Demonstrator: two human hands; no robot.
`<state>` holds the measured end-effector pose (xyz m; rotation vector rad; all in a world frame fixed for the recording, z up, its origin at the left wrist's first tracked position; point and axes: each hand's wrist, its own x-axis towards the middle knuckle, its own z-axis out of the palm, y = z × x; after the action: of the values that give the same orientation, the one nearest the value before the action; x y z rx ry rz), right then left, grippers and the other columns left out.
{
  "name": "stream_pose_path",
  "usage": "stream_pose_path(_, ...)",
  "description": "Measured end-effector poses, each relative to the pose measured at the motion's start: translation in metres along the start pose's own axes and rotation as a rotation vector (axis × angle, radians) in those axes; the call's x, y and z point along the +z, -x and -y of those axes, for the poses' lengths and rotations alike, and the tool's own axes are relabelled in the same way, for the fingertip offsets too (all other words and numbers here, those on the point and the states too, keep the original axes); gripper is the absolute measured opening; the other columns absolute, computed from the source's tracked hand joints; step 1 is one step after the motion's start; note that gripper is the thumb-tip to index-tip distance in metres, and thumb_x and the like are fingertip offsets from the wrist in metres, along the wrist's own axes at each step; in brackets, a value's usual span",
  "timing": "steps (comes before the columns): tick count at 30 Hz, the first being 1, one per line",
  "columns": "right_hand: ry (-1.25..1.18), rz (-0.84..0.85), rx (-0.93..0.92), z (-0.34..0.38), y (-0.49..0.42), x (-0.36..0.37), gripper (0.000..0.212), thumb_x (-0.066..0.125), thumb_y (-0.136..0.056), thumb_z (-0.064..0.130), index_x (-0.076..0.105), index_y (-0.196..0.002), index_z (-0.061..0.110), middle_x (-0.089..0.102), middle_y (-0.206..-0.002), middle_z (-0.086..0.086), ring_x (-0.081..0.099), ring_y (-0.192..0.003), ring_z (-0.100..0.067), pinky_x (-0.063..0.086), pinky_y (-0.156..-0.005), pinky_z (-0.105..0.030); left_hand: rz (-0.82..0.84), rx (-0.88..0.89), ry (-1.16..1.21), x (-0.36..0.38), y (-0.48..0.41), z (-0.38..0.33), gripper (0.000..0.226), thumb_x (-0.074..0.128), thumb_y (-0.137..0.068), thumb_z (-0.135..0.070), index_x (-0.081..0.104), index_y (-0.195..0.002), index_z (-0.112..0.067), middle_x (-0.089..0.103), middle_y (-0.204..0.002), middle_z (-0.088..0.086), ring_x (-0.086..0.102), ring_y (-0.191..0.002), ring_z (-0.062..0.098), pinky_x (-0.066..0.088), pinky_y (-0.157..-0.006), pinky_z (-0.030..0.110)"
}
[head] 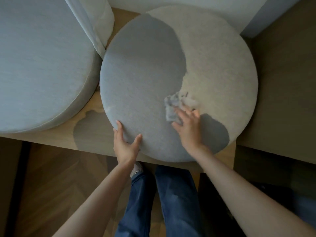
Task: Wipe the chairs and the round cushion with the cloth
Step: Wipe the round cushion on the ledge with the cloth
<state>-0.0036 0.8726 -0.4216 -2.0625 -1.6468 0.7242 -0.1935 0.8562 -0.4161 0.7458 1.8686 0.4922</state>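
A large round grey cushion (153, 74) lies on a wooden platform, filling the middle of the view. A crumpled pale cloth (171, 106) sits on its right front part. My right hand (188, 127) presses flat on the cloth with its fingers spread and straight. My left hand (125, 144) holds the cushion's near rim, thumb and fingers splayed against the edge. A second big grey seat cushion (39, 65) lies at the left, touching the round one's side.
The wooden platform (92, 134) ends in a front edge just beyond my legs, with dark wood floor below. A pale curtain (100, 23) hangs between the two cushions at the back. A darker surface (282, 82) lies to the right.
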Motion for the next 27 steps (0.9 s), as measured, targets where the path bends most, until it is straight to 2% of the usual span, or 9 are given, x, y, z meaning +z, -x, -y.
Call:
stream_pose_path(3, -0.076, 0.107, -0.056, 0.04, 0.033, 0.033, 0.059, 0.078, -0.072, 0.006, 0.06, -0.128, 0.011, 0.059, -0.13, -0.009, 0.047, -0.112, -0.032, 0.035, -0.102, -0.033, 0.002, 0.01, -0.03, -0.001, -0.003, -0.003, 0.093, 0.071, -0.084, -0.019, 0.009, -0.152, -0.034, 0.011, -0.16, -0.003, 0.025, -0.142, 0.029, 0.042, -0.102, 0.055)
stream_pose_path(6, -0.15, 0.207, -0.09, 0.046, 0.04, 0.028, 0.062, 0.078, -0.072, 0.005, 0.059, -0.13, 0.014, 0.058, -0.13, -0.009, 0.047, -0.112, -0.028, 0.041, -0.101, -0.036, 0.037, 0.011, -0.046, -0.006, -0.003, -0.003, 0.094, 0.07, -0.084, -0.014, 0.008, -0.152, -0.035, 0.01, -0.16, 0.0, 0.031, -0.139, 0.033, 0.056, -0.085, 0.046)
stream_pose_path(8, -0.084, 0.134, -0.108, 0.035, 0.042, 0.005, 0.062, 0.079, -0.07, 0.004, 0.06, -0.128, 0.016, 0.06, -0.126, -0.01, 0.049, -0.106, -0.031, 0.043, -0.091, -0.03, 0.076, 0.018, -0.04, -0.011, -0.002, -0.002, 0.094, 0.069, -0.085, -0.011, 0.008, -0.152, -0.035, 0.009, -0.16, -0.001, 0.031, -0.138, 0.033, 0.058, -0.074, 0.035)
stream_pose_path(10, 0.027, -0.063, -0.034, 0.008, 0.04, -0.024, 0.058, 0.076, -0.075, 0.007, 0.059, -0.129, 0.018, 0.058, -0.127, -0.01, 0.049, -0.104, -0.033, 0.034, -0.085, -0.024, 0.125, 0.033, -0.06, -0.015, -0.004, -0.001, 0.095, 0.068, -0.085, -0.014, 0.004, -0.152, -0.035, 0.009, -0.159, -0.002, 0.032, -0.137, 0.032, 0.056, -0.07, 0.031)
stream_pose_path(13, 0.106, -0.189, 0.223, -0.032, 0.046, -0.055, 0.054, 0.064, -0.086, 0.012, 0.051, -0.136, 0.024, 0.045, -0.142, -0.005, 0.039, -0.11, -0.03, 0.033, -0.09, -0.025, 0.208, 0.031, -0.105, -0.016, -0.005, 0.004, 0.095, 0.065, -0.089, -0.018, -0.005, -0.151, -0.035, 0.007, -0.159, -0.001, 0.028, -0.139, 0.031, 0.052, -0.09, 0.041)
stream_pose_path(16, 0.056, -0.144, 0.291, -0.026, 0.067, -0.03, 0.051, 0.064, -0.086, 0.009, 0.053, -0.134, 0.022, 0.039, -0.147, -0.004, 0.035, -0.113, -0.028, 0.022, -0.089, -0.015, 0.255, 0.073, -0.172, -0.014, -0.005, 0.009, 0.1, 0.064, -0.089, -0.019, -0.015, -0.15, -0.03, -0.001, -0.16, 0.005, 0.012, -0.146, 0.029, 0.032, -0.111, 0.053)
stream_pose_path(21, -0.201, 0.009, 0.229, 0.023, 0.11, 0.035, 0.053, 0.068, -0.081, 0.004, 0.058, -0.13, 0.021, 0.044, -0.14, -0.003, 0.022, -0.104, 0.0, 0.021, -0.094, -0.009, 0.266, 0.118, -0.218, -0.009, -0.007, 0.013, 0.103, 0.063, -0.09, -0.018, -0.022, -0.148, -0.023, -0.007, -0.16, 0.011, -0.001, -0.147, 0.028, 0.019, -0.118, 0.048)
stream_pose_path(24, -0.245, 0.095, 0.176, 0.025, 0.118, 0.026, 0.054, 0.069, -0.081, 0.009, 0.056, -0.133, 0.02, 0.047, -0.139, -0.001, 0.03, -0.109, -0.007, 0.03, -0.097, -0.019, 0.276, 0.109, -0.257, -0.01, -0.003, 0.015, 0.099, 0.062, -0.091, -0.021, -0.017, -0.149, -0.03, -0.016, -0.158, 0.012, 0.0, -0.147, 0.03, 0.018, -0.118, 0.047)
stream_pose_path(27, -0.178, -0.088, 0.163, 0.004, 0.133, -0.006, 0.046, 0.065, -0.082, 0.019, 0.06, -0.127, 0.014, 0.055, -0.129, -0.004, 0.041, -0.11, -0.022, 0.038, -0.091, -0.032, 0.238, 0.305, -0.454, -0.01, 0.019, 0.026, 0.086, 0.059, -0.093, -0.019, -0.002, -0.149, -0.043, -0.032, -0.154, 0.004, -0.017, -0.144, 0.034, 0.007, -0.116, 0.048)
